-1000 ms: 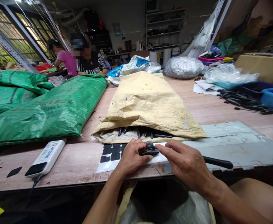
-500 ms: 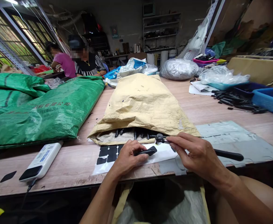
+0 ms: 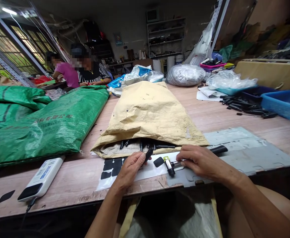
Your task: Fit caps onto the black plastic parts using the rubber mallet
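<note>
My left hand (image 3: 133, 165) is closed on a small black plastic part (image 3: 148, 154), its end pointing up past the thumb. The fingers of my right hand (image 3: 196, 162) are wrapped round the shaft of a hammer (image 3: 169, 165). The metal hammer head, with a yellowish face, rests low at the table edge, and the black handle sticks out beyond the hand to the right. Under the hands lies a white sheet (image 3: 105, 184) with black rounded patches (image 3: 158, 161) on it. Behind them, a yellow woven sack (image 3: 147, 112) lies with its mouth towards me, black parts showing inside.
Green sacks (image 3: 48, 125) and a white power bank (image 3: 42, 178) with a cable lie left. A grey board (image 3: 249, 148) is at right, with black parts (image 3: 249, 106) and a blue basket (image 3: 283, 104) behind. Two people sit at the far left. An open sack hangs below the edge.
The hammer has come down to the table, its head now tipped towards me. My left hand has raised and turned the black part upward. The view has shifted slightly.
</note>
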Action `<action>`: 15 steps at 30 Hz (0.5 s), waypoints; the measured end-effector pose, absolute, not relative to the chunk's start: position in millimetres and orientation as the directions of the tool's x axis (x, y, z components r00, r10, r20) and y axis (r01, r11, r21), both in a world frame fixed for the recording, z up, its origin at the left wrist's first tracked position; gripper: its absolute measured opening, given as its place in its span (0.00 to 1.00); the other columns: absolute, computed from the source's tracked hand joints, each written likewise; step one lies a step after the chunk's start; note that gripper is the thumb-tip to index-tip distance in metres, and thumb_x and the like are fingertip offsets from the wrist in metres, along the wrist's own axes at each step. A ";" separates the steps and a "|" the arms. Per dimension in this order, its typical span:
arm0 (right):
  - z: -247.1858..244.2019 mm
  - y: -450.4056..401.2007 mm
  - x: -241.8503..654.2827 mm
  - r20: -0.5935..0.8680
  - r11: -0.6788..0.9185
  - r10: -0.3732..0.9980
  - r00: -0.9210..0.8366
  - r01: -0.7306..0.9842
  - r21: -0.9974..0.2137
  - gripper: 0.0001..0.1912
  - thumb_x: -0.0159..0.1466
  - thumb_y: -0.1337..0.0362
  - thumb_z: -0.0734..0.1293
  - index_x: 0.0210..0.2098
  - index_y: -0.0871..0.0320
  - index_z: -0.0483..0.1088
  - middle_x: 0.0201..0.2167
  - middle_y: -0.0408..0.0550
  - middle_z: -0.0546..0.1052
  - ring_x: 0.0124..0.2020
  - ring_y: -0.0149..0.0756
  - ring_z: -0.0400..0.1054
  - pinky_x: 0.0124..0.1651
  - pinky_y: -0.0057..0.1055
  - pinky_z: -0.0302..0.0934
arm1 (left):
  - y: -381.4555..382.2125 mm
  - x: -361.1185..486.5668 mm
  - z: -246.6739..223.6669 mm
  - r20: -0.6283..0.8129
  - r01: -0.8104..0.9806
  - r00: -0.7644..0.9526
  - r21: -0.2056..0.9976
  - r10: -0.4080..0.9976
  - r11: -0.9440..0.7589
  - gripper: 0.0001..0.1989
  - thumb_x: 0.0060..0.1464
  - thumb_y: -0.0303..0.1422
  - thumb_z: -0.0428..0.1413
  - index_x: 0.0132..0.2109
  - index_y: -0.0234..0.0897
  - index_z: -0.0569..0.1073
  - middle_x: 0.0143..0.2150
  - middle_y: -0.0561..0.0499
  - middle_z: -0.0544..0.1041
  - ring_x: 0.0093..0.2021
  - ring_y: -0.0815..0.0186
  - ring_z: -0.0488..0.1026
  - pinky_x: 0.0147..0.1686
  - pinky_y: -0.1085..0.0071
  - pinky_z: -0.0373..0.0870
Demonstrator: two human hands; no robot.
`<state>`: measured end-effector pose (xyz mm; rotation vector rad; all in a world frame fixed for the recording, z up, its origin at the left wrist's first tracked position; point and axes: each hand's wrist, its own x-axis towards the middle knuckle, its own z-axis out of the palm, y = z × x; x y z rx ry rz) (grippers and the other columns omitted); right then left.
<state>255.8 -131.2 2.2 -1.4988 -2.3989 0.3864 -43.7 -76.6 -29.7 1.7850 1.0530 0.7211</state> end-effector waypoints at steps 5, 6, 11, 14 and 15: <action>3.5 -127.1 259.6 0.097 0.443 0.890 -0.446 0.796 -0.412 0.08 0.66 0.67 0.64 0.39 0.52 0.76 0.38 0.45 0.76 0.47 0.40 0.65 0.50 0.36 0.57 | -77.3 -42.3 -29.1 0.050 0.398 0.465 0.880 0.884 -0.259 0.23 0.67 0.49 0.49 0.37 0.38 0.80 0.35 0.50 0.75 0.41 0.61 0.70 0.42 0.68 0.62; 4.1 -126.3 259.7 0.082 0.427 0.895 -0.438 0.793 -0.434 0.08 0.65 0.67 0.64 0.39 0.52 0.76 0.39 0.45 0.76 0.47 0.40 0.65 0.50 0.36 0.57 | -77.7 -42.0 -28.6 0.055 0.408 0.466 0.872 0.883 -0.269 0.22 0.67 0.49 0.50 0.38 0.38 0.80 0.35 0.50 0.75 0.40 0.61 0.70 0.42 0.68 0.62; 5.2 -119.7 259.6 -0.027 0.291 0.928 -0.372 0.768 -0.571 0.07 0.61 0.67 0.67 0.37 0.52 0.76 0.40 0.45 0.76 0.45 0.39 0.67 0.49 0.34 0.58 | -80.7 -41.2 -25.2 0.068 0.420 0.489 0.855 0.869 -0.303 0.15 0.64 0.46 0.55 0.42 0.40 0.81 0.38 0.51 0.77 0.42 0.61 0.70 0.43 0.68 0.62; 5.1 -115.3 260.4 -0.067 0.247 0.931 -0.358 0.757 -0.605 0.07 0.59 0.67 0.68 0.36 0.53 0.77 0.39 0.45 0.77 0.44 0.39 0.68 0.47 0.34 0.58 | -82.5 -41.3 -24.0 0.074 0.436 0.494 0.841 0.867 -0.320 0.12 0.59 0.44 0.62 0.41 0.41 0.81 0.38 0.51 0.77 0.42 0.60 0.71 0.44 0.67 0.63; 5.1 -114.2 260.7 -0.081 0.235 0.931 -0.356 0.755 -0.612 0.08 0.58 0.67 0.68 0.36 0.54 0.77 0.39 0.45 0.77 0.44 0.39 0.68 0.46 0.34 0.59 | -83.0 -41.3 -23.8 0.077 0.442 0.498 0.835 0.864 -0.329 0.12 0.57 0.43 0.63 0.41 0.41 0.81 0.38 0.51 0.78 0.43 0.60 0.71 0.45 0.67 0.63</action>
